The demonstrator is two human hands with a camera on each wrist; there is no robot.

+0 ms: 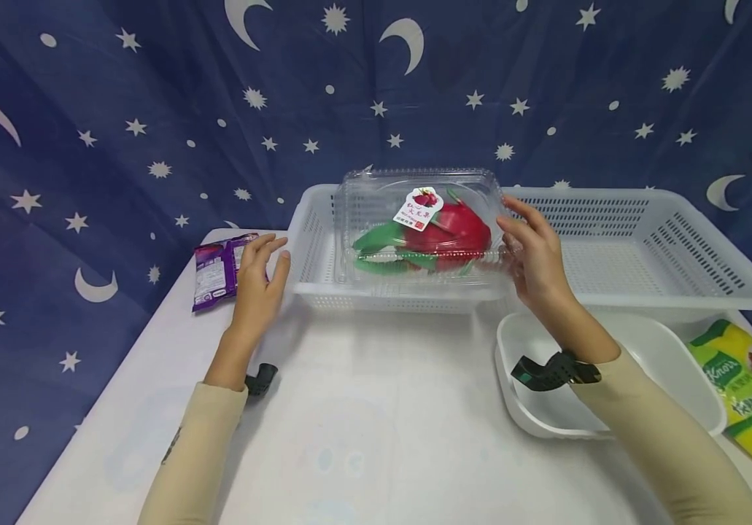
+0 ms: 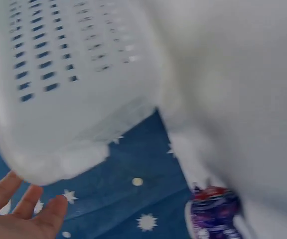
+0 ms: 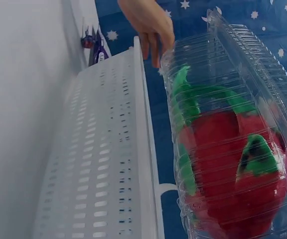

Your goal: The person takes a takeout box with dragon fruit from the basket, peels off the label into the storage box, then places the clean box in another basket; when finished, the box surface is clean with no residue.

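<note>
In the head view, my right hand (image 1: pixel 536 251) grips the right end of a clear plastic clamshell box (image 1: pixel 362 197). Inside it is a red dragon fruit (image 1: pixel 457 230) with green scales, beneath a white label (image 1: pixel 418 209) on the lid. The box is held tilted over the left part of a white perforated basket (image 1: pixel 697 251); the right wrist view shows it above the rim. My left hand (image 1: pixel 260 281), fingers spread and empty, is beside the basket's left end. It overlaps a purple snack packet (image 1: pixel 214 273) in the head view.
A white tub (image 1: pixel 513 386) stands in front of the basket at the right, under my right forearm. Beside it lies a yellow and green Knorr packet (image 1: pixel 743 386). A dark blue curtain (image 1: pixel 323 65) with moons and stars hangs behind the white table (image 1: pixel 376 408).
</note>
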